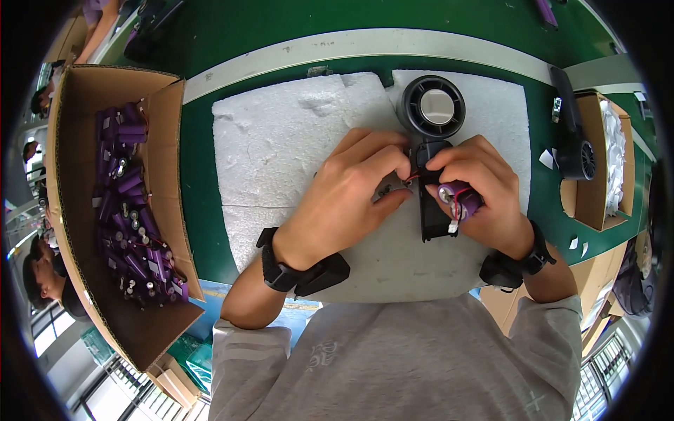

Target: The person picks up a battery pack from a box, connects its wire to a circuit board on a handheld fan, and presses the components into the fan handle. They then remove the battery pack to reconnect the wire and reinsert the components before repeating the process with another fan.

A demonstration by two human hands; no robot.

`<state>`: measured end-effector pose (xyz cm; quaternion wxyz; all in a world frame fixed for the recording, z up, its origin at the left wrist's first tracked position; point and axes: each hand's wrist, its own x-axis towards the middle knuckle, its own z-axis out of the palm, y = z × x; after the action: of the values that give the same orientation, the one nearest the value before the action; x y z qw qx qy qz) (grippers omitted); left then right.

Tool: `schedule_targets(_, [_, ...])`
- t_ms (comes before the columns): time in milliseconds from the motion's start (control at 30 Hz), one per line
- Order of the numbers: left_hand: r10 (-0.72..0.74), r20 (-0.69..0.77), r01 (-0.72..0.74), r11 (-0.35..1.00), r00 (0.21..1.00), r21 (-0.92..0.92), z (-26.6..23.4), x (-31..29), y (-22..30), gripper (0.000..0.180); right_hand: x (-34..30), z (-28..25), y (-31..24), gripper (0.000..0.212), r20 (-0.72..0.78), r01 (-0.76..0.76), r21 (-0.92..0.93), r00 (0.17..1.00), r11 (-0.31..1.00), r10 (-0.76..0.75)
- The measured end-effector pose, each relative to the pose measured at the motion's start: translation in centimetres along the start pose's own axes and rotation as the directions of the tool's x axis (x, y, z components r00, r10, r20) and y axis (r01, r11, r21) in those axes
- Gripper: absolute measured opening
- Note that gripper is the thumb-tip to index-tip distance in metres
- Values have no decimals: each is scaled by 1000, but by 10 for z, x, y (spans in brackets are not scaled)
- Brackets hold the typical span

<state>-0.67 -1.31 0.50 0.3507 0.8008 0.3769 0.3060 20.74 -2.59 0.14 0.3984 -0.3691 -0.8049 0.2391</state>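
A black handheld fan [432, 105] lies on the white foam sheet, its round head away from me and its long handle [437, 217] toward me. The handle looks opened up, with a thin red wire [414, 177] coming out of its upper part. My left hand [344, 186] is closed at the left of the handle, thumb and fingers pinching at this wire; its end is hard to make out. Curled in my right hand [484, 182] is a purple battery [463, 200] with a red lead and a small white connector [453, 226]. Right fingertips also touch the handle's top.
A cardboard box [165, 133] of purple batteries [133, 217] stands at left. At right, another black fan [577, 151] leans by a smaller box [590, 196] with white packing. White foam [281, 140] covers the green table [203, 196]. Another person's arm [100, 35] shows at far left.
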Motion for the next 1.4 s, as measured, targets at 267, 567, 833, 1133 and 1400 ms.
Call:
schedule_targets(267, [8,12,-8,997,1000,-72,1,1,3,30,-1,4,-1,37,23,19,-48,1000,999,-18])
schedule_targets(567, [-164,19,164,958,986,-237,0,-1,8,33,-2,6,0,39,13,-1,-48,1000,999,1])
schedule_targets(833, [-237,42,233,882,971,-409,5,-3,5,34,1,6,-5,36,31,-19,-90,999,996,22])
schedule_targets(1133, [-263,42,248,828,964,-503,6,-2,12,29,0,0,-6,37,123,-29,-96,992,995,40])
schedule_targets(1400, [-272,80,277,838,959,-469,6,-6,9,24,-3,-9,-2,22,-11,-117,181,993,976,121])
